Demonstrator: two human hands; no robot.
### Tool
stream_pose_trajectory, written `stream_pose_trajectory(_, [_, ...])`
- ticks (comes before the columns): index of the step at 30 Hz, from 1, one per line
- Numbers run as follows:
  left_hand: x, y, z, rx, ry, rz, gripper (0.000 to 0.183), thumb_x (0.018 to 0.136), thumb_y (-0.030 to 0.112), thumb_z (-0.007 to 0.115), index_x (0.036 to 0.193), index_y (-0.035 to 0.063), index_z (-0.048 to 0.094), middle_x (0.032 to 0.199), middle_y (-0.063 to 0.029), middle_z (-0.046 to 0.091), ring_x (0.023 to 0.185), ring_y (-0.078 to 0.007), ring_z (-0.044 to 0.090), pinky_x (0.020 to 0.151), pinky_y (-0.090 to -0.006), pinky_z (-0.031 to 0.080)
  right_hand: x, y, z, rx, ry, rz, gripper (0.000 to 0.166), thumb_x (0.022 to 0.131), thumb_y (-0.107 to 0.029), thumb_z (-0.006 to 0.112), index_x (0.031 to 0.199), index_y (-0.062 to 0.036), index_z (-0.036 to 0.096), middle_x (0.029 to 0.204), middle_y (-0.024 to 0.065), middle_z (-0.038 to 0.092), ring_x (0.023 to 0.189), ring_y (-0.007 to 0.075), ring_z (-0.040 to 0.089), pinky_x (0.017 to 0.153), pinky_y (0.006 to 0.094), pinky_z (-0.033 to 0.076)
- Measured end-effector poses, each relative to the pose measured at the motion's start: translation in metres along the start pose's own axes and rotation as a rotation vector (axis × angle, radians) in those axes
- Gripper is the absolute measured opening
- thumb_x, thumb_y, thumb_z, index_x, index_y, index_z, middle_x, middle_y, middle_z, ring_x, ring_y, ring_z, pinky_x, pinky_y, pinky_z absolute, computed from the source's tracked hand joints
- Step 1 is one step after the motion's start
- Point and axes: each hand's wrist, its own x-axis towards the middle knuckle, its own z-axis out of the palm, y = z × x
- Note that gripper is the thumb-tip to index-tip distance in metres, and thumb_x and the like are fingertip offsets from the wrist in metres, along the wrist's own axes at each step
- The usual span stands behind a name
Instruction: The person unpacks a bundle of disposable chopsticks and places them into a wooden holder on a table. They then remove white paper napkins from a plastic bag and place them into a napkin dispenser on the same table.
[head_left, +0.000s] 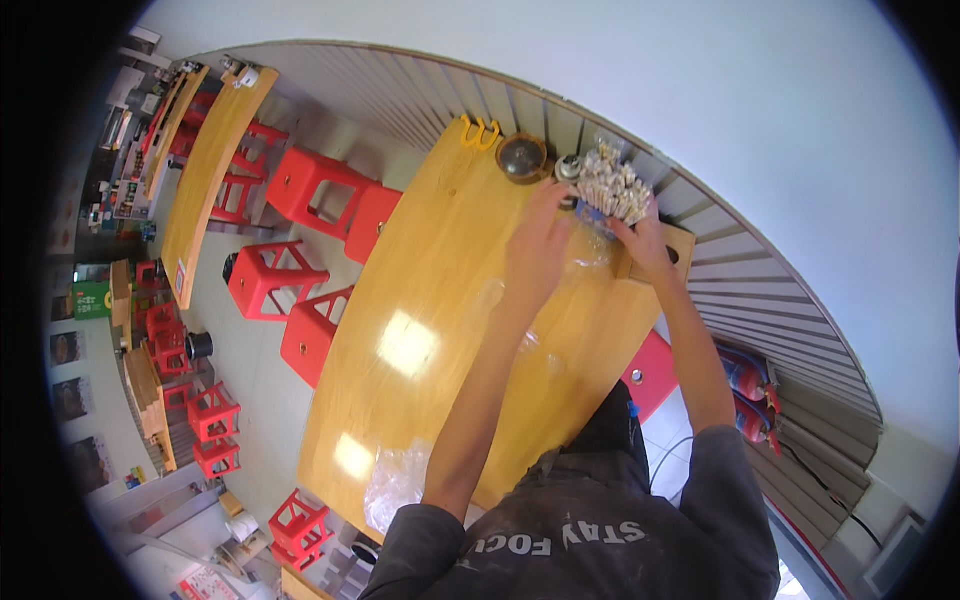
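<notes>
A dense bundle of thin sticks with pale, knobby tops (613, 184) stands at the wall edge of the wooden table (442, 247), with a blue band or label low on it. My right hand (643, 238) is closed around the bundle's near right side. Just left of it, my left hand (541, 225) is raised over the table, fingers spread beside a small dark round item; whether it touches that item is unclear. Behind the left fingers stand a small metal-topped jar (568, 166) and a round brown pot with a dark lid (522, 157). Clear plastic wrap (592, 251) lies below the bundle.
A wooden box (679, 251) with a round hole sits right of the bundle. Yellow hooks (480, 133) are at the table's far end. Crumpled clear plastic (396, 480) lies at the near left. Red plastic stools (274, 281) line the left side; fire extinguishers (750, 375) stand at the right.
</notes>
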Motion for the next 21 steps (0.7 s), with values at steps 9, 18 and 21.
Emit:
stream_pose_trajectory(9, [-0.149, -0.12, 0.003, 0.799, -0.375, -0.307, 0.085, 0.073, 0.044, 0.072, 0.144, 0.0246, 0.031, 0.153, -0.0205, 0.013, 0.141, -0.0422, 0.013, 0.102, -0.0657, 0.025, 0.0, 0.002, -0.004, -0.037, -0.13, 0.07, 0.047, 0.08, -0.022, 0.067, 0.121, -0.0029, 0.055, 0.129, 0.0216, 0.043, 0.118, 0.0406, 0.038, 0.103, 0.0416, 0.03])
stream_pose_trajectory(18, [-0.205, -0.109, 0.014, 0.637, -0.434, -0.461, 0.097, 0.064, 0.048, 0.079, 0.145, 0.0289, 0.03, 0.153, -0.0212, 0.011, 0.142, -0.0405, 0.005, 0.103, -0.067, 0.023, 0.004, 0.017, 0.006, 0.089, -0.097, 0.023, 0.044, 0.079, -0.022, 0.067, 0.117, -0.0033, 0.057, 0.128, 0.0219, 0.045, 0.116, 0.0396, 0.04, 0.102, 0.0431, 0.03])
stream_pose_trajectory(21, [-0.225, -0.098, 0.013, 0.519, -0.46, -0.51, 0.096, 0.064, 0.049, 0.079, 0.144, 0.0289, 0.031, 0.153, -0.0218, 0.01, 0.142, -0.0403, 0.005, 0.101, -0.0693, 0.023, 0.0, 0.022, 0.007, 0.104, -0.058, 0.05, 0.043, 0.078, -0.023, 0.068, 0.115, -0.0022, 0.058, 0.123, 0.0214, 0.049, 0.114, 0.0402, 0.041, 0.101, 0.0442, 0.031])
